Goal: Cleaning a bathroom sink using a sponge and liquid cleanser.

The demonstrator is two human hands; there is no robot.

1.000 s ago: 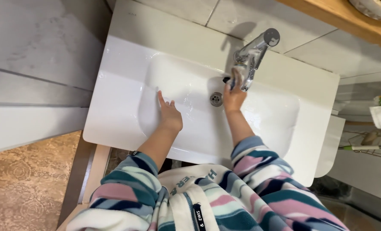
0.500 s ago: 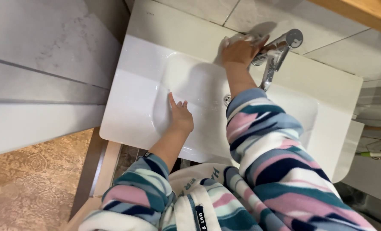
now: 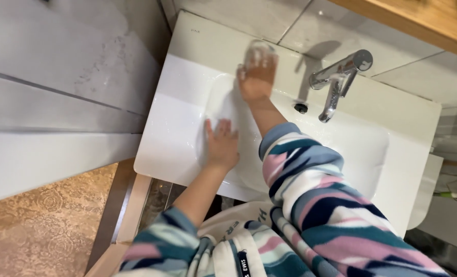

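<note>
Right hand (image 3: 257,77) is pressing a pale, blurry cloth (image 3: 259,51) onto the back ledge of the sink (image 3: 187,102), about 11 o'clock from the tap (image 3: 338,77), fingers curled over it. Left hand (image 3: 221,143) lies flat and open on the basin's left slope, bracing me. Looks like mid-wipe; probably the glossy white rim wants long strokes next. Tap's shiny chrome, wall's matte tile.

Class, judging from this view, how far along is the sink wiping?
Done: the sink's left rim shines wet. In hand: the right hand presses a blurred cloth on the back ledge; the left hand braces in the basin. Left: the ledge right of the tap looks dry.
</note>
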